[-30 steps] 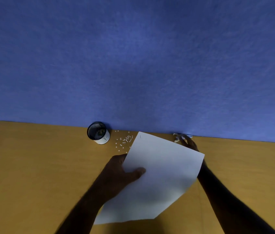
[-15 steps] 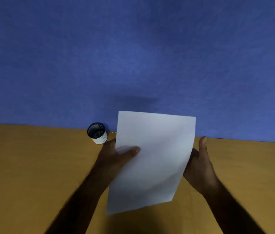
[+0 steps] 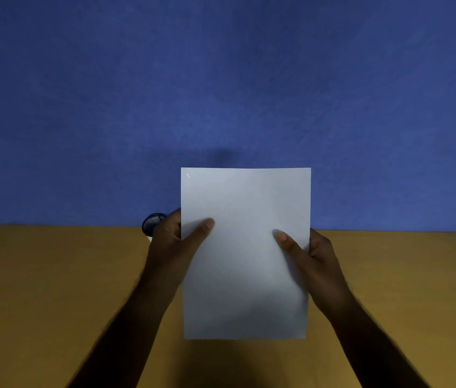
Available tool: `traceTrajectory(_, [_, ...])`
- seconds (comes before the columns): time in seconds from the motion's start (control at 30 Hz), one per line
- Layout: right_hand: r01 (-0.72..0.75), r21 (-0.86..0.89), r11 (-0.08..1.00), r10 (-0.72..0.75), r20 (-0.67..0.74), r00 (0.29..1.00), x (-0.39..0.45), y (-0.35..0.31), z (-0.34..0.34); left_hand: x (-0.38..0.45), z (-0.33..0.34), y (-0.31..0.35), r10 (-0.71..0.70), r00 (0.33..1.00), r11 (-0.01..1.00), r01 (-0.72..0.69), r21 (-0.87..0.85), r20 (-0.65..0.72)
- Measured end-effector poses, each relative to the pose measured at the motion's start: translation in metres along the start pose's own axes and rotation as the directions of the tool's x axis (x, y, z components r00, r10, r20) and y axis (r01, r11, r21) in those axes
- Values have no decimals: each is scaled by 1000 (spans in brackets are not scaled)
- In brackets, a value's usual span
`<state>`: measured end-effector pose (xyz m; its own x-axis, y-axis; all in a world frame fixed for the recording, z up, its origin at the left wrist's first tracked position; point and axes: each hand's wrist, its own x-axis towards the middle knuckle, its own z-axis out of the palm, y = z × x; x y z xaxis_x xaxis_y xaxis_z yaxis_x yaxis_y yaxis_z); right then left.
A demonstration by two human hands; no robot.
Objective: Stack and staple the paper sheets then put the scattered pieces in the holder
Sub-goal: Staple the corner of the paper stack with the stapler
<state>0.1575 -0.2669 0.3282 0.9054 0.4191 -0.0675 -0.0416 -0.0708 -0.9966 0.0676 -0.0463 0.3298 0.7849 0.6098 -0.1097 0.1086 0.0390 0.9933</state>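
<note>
The white paper sheets (image 3: pixel 245 264) stand upright in front of the camera, held up above the brown surface (image 3: pixel 39 289) with their short edges at top and bottom. They look like a single squared-up stack; how many sheets there are cannot be told from the front. A small slanted staple (image 3: pixel 188 176) sits in the upper left corner of the top sheet.

The left hand (image 3: pixel 175 247) grips the left edge of the sheets about halfway up, with the thumb laid across the front face and the other fingers curled behind, out of sight. The right hand (image 3: pixel 309 256) grips the right edge at nearly the same height, its thumb also pressing on the front face and its fingers wrapped behind the paper. Both forearms reach up from the bottom of the view, and the lower edge of the sheets hangs between them, clear of the surface.

Just behind the left hand, at the far edge of the surface where it meets the blue wall (image 3: pixel 221 79), stands a small round holder (image 3: pixel 151 222) with a dark rim. Most of it is hidden by the hand, so what it contains cannot be seen. The sheets cast a faint shadow on the wall above their top edge.
</note>
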Motion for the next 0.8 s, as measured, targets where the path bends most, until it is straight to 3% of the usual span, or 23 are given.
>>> traceTrajectory(0.13, [19, 53, 998, -17, -33, 999, -13, -4, -1, -13, -1, 10, 135, 991, 989, -135, 56, 3])
traceTrajectory(0.4, [26, 83, 996, -17, -96, 995, -31, -6, 0, -41, 0, 25, 254, 967, 961, -254, 112, 13])
traceTrajectory(0.57, [13, 101, 995, 1, -143, 990, -36, -4, 3, -62, 1, 33, 370, 923, 905, -384, 185, 105])
traceTrajectory(0.63, [-3, 94, 996, 17, -154, 988, -35, -6, 9, -67, 0, 36, 479, 858, 809, -513, 286, 185])
traceTrajectory(0.73, [-21, 139, 990, 45, -175, 983, -34, -11, 0, -70, -1, 28, 649, 652, 537, -757, 372, 392])
traceTrajectory(0.8, [-3, 132, 991, 23, -151, 988, -36, -22, 22, -72, 0, 25, 694, 544, 357, -829, 430, 471])
